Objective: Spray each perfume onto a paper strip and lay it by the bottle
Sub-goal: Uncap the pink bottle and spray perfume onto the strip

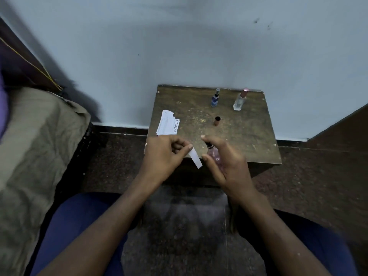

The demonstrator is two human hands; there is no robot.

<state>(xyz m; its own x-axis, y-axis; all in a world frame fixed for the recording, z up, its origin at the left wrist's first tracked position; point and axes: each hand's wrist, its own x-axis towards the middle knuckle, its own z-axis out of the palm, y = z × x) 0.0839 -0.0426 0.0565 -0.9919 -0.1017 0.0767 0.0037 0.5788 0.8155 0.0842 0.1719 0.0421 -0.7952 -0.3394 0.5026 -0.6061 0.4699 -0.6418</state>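
Observation:
My left hand (165, 156) pinches a white paper strip (195, 157) over the near edge of the small wooden table (249, 136). My right hand (225, 162) grips a pinkish perfume bottle (214, 155), forefinger on top of its black nozzle, which points at the strip. The bottle's brown cap (217, 120) stands loose in the middle of the table. A blue bottle (215, 98) and a clear bottle with a pink cap (240, 99) stand upright near the far edge. A stack of several paper strips (167, 122) lies at the table's left.
The table stands against a pale blue wall (179, 46). A bed with a crumpled beige sheet (33, 146) is at the left. Dark speckled floor (119, 156) surrounds the table. My knees in blue trousers (75, 226) are at the bottom.

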